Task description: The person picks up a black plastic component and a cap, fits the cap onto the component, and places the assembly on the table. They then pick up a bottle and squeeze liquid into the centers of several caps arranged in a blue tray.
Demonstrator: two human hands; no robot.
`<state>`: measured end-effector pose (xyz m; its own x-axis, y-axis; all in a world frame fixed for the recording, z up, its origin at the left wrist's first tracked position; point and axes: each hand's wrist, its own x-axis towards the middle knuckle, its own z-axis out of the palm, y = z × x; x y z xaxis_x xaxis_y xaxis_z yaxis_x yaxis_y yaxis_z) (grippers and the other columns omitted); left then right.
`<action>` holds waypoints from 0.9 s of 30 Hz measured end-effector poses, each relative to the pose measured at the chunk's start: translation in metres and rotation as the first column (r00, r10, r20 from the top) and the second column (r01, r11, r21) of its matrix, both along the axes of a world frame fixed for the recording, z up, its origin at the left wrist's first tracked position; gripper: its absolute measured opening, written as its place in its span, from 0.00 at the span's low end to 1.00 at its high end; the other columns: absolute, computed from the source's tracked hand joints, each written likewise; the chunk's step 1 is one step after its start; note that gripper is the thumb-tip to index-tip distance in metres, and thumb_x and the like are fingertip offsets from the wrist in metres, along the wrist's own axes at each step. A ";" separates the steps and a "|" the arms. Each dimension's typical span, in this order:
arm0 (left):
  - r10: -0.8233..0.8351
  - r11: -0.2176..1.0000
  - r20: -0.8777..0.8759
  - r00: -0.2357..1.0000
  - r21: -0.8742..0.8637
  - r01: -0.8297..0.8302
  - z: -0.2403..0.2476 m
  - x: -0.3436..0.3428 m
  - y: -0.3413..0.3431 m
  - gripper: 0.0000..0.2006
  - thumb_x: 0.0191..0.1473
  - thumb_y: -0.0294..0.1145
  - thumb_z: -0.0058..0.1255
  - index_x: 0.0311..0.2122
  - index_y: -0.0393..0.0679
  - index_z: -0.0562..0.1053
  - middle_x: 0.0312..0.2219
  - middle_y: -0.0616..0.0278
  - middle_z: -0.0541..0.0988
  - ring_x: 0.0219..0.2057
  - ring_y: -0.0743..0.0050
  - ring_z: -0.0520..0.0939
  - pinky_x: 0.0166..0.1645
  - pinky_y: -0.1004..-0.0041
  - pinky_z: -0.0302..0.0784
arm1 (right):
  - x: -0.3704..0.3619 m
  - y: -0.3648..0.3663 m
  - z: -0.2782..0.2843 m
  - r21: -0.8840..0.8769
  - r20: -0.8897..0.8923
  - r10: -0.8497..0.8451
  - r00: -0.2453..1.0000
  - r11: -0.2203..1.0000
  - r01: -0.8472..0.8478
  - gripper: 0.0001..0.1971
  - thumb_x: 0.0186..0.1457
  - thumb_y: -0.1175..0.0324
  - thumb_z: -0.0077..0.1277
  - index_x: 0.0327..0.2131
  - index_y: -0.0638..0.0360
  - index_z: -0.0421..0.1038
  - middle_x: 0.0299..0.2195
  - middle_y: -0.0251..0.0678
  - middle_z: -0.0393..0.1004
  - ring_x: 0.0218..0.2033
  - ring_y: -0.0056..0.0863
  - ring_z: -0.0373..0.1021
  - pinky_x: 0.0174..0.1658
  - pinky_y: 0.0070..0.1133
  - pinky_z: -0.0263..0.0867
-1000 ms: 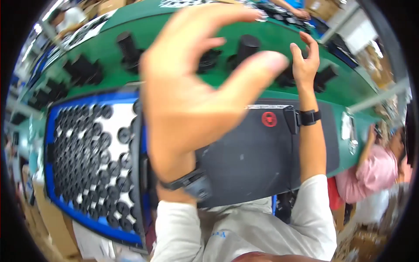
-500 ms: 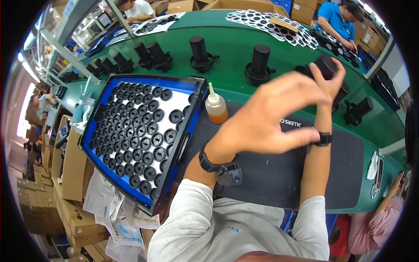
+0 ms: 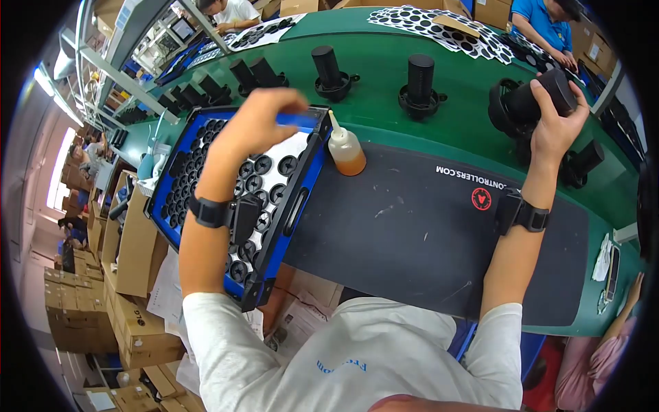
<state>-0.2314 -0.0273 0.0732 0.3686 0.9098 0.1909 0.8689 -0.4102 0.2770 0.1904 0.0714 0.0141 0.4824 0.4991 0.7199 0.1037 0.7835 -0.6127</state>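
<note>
A black cylindrical part (image 3: 564,89) is gripped, tilted, in the right hand (image 3: 555,132) above a green bench (image 3: 377,77).
Cardboard boxes (image 3: 77,323) are stacked left of and below the left hand (image 3: 257,123); a black mat (image 3: 398,223) is spread between the hands. Beneath the left hand, whose contents cannot be told through blur, black discs (image 3: 263,165) are held in a blue tray (image 3: 281,247); just right of it, amber liquid is contained in a bottle (image 3: 347,154).

We find our bare left hand (image 3: 257,123) blurred, fingers bent rightward, thumb apart; our bare right hand (image 3: 555,130) grips between fingers and thumb; our bare forearms (image 3: 205,257) reach forward, well apart.
</note>
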 end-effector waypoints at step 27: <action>-0.439 0.860 0.196 0.877 0.373 0.347 0.032 0.133 -0.030 0.26 0.37 0.21 0.56 0.48 0.37 0.71 0.43 0.57 0.73 0.41 0.73 0.76 0.41 0.76 0.74 | 0.006 -0.067 0.041 0.159 -0.067 0.291 0.954 0.947 -0.278 0.29 0.44 0.80 0.60 0.50 0.63 0.58 0.39 0.45 0.72 0.38 0.33 0.72 0.46 0.27 0.69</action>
